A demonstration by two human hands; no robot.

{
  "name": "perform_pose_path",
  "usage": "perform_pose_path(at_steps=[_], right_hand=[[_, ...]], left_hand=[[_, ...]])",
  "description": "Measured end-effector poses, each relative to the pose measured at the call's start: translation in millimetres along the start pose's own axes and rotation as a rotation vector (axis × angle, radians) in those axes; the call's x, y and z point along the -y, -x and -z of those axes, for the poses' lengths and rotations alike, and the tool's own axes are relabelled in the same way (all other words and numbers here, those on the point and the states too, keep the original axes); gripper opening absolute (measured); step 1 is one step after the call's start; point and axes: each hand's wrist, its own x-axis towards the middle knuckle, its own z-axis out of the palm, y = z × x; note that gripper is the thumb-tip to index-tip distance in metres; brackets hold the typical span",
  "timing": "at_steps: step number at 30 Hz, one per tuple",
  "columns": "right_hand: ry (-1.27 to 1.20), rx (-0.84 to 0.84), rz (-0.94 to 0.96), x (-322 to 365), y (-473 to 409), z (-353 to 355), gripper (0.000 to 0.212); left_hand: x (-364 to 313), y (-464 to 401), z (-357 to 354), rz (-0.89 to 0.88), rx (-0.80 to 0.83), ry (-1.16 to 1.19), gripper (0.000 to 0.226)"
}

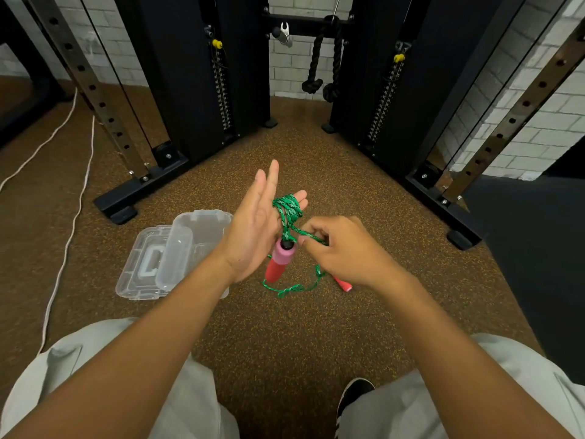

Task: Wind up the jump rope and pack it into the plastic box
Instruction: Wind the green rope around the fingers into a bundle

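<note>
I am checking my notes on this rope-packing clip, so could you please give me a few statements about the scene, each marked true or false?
1. The green rope is looped around the open left hand. True.
2. The right hand is empty. False: it pinches a strand of the rope.
3. The plastic box lies on the floor to the left of the hands. True.
4. Both handles are already in the box. False: one pink and red handle hangs by the left palm, and the other handle shows below the right hand.
5. All the rope is wound up. False: a loose length still hangs below the hands.
</note>
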Motion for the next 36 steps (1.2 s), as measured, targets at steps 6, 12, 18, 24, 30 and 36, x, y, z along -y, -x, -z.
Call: perform_pose_path(at_steps=[6,12,18,24,30,36], right_hand=[[-0.184,-0.119,-0.028,6,6,13,0.018],[-0.307,-0.16,-0.004,5,4,17,0.013],[-0.353,-0.232,0.016,-3,0,16,0.003],[-0.382,-0.194,-0.036,-16,-6,7,0.012],[-0.173,-0.068,-0.063,-13,-4,-5,0.02],[-0.083,-0.004,-0.078,-3,-1,-3,0.019]], left_hand=[[1,-2,-3,0.014,-0.092,-0.283,0.06],[10,0,-1,0.041,-0.036,-0.473,0.079],[-1,5,-4,0.071,0.039,-0.255,0.079],[-11,10,1,0.046,0.034,0.107,0.08],[-14,5,0,-0.012,-0.012,0.222,0.07],[-5,2,3,0.009,-0.015,-0.012,0.067]])
